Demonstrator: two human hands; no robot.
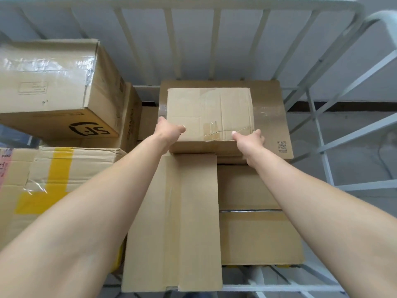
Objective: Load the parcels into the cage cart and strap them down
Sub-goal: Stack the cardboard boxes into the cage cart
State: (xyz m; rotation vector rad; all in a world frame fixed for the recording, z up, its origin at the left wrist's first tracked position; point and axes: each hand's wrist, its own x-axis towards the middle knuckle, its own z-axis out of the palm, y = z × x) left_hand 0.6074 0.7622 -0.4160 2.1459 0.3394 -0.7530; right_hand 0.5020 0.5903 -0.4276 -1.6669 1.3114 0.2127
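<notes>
A pale wall point(150, 39) stood behind the white barred cage cart point(217, 44), whose back rail and right-hand side frame enclosed a load of cardboard parcels. Both bare forearms reached forward over the load. The left hand point(168, 131) was closed on the near left corner of a small brown box point(209, 112), thumb lying on its top face and the other fingers hidden down its left side. The right hand point(249, 140) gripped the near right corner of the same box, thumb on top and fingers wrapped over the right edge. That box sat on a wider flat box point(272, 117) bearing a QR code (printed at its near right corner), placed against the back bars. Nearer the camera, a long narrow carton point(178, 222) lay lengthwise, touching the front of the held box. Beside it on the right lay two further flat cartons point(257, 237), one behind the other. At the left, a large tape-sealed box with a black logo point(53, 82) rested high on the stack. Below it sat a box with yellow tape point(62, 168). Whether the held box was fully at rest or slightly lifted could not be determined.
</notes>
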